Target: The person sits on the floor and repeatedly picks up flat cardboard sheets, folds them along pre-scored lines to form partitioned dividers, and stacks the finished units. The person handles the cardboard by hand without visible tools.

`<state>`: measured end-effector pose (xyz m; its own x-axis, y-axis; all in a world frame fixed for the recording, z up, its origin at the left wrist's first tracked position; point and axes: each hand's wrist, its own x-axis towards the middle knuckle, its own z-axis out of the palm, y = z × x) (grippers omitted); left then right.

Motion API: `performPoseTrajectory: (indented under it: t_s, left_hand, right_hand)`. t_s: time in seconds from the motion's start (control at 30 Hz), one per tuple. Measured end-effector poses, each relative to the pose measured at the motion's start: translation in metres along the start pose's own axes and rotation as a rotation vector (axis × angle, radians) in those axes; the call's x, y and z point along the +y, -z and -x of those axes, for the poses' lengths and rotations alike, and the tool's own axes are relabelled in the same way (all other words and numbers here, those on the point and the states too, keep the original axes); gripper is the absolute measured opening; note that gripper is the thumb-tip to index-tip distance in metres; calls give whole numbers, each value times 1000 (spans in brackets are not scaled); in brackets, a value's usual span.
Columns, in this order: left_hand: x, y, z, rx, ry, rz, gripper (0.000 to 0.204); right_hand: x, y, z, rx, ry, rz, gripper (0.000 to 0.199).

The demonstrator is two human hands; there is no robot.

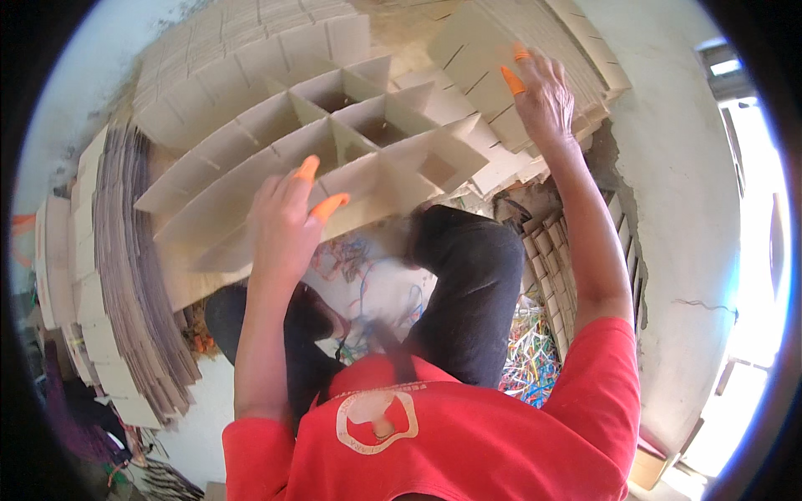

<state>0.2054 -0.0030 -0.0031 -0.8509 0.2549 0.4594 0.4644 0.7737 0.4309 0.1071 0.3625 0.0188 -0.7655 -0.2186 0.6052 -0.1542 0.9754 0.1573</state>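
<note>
A partly assembled cardboard divider (pixel 334 146), made of slotted strips crossed into cells, stands in front of me. At its near side is my left hand (pixel 282 221), with orange covers on thumb and index finger. Those two fingers are apart with nothing seen between them; whether they touch a strip I cannot tell. My right hand (pixel 545 96), wearing similar orange covers, is over a stack of slotted cardboard sheets (pixel 480 63) at the far right. Its thumb and index finger are apart, and no sheet shows in them.
Another stack of slotted cardboard (pixel 251 71) rises behind the divider. Tall piles of strips (pixel 138 275) line the left side. Colourful straps or strings (pixel 535 351) lie on the floor by my right leg. A wall (pixel 681 250) bounds the right.
</note>
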Motion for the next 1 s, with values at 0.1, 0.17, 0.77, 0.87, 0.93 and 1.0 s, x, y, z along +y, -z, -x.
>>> performPoseTrajectory:
  t_s: [0.1,0.17,0.77,0.87,0.93,1.0]
  left_hand:
    - [1,14,14,17,29,-84,59]
    - [-2,19,20,42,24,-94,58]
    - [-38,23,43,78,92,-68,31]
    - [-48,11,46,68,98,27,20]
    - [-50,7,46,87,89,79,20]
    - [-49,5,47,119,90,118,31]
  right_hand:
    - [54,-30,13,-105,-149,310,40]
    - [78,-42,26,-274,-190,310,42]
    - [-72,134,-46,-172,-324,-878,53]
    - [-103,135,-39,-232,-121,-979,57]
    - [-120,130,-37,-257,-52,-977,57]
    - [-136,131,-37,-355,-82,-1001,57]
